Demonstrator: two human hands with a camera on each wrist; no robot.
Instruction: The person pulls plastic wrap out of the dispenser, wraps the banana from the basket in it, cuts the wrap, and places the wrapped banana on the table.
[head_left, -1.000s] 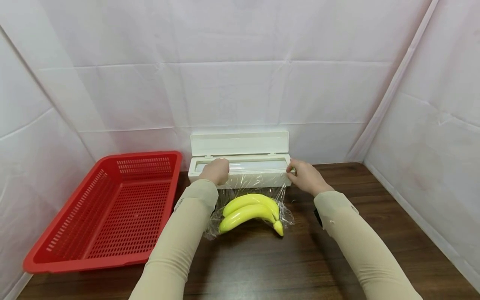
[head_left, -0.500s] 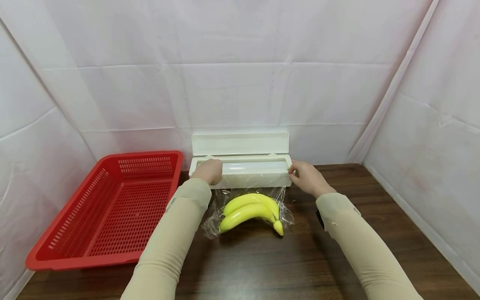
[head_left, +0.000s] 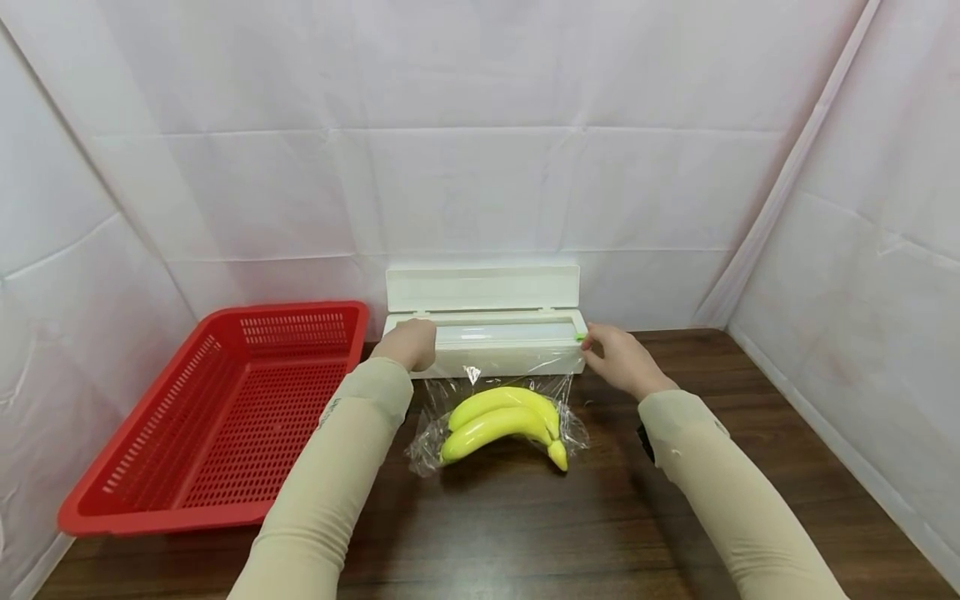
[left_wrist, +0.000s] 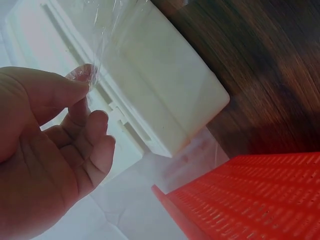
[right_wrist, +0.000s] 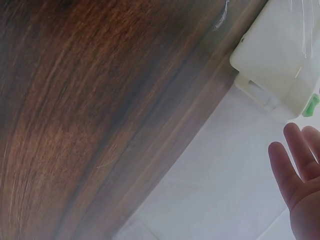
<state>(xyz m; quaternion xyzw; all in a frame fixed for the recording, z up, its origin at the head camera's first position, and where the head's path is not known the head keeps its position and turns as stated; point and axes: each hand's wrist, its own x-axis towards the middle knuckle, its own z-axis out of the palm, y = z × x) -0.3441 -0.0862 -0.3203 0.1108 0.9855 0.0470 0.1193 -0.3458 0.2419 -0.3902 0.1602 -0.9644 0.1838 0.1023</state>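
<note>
A white cling film box (head_left: 517, 362) stands at the back of the table with its lid raised. Clear film (head_left: 426, 450) runs from its front down around a bunch of yellow bananas (head_left: 501, 427). My left hand (head_left: 408, 343) is over the box's left part; in the left wrist view its thumb and forefinger pinch the film's edge (left_wrist: 102, 47). At the box's right end, my right hand (head_left: 622, 360) has thumb and forefinger at a small green slide cutter (head_left: 581, 337) and appears to pinch it. The right wrist view shows the other fingers (right_wrist: 285, 172) spread, with that pinch out of frame.
A red plastic basket (head_left: 75, 508) sits on the left, close beside my left forearm. White cloth walls (head_left: 465, 192) enclose the back and both sides of the dark wooden table (head_left: 510, 542).
My left hand has moved left along the box, away from the middle. My right hand stays at the right end, with the green cutter now showing more plainly. The bananas have not moved.
</note>
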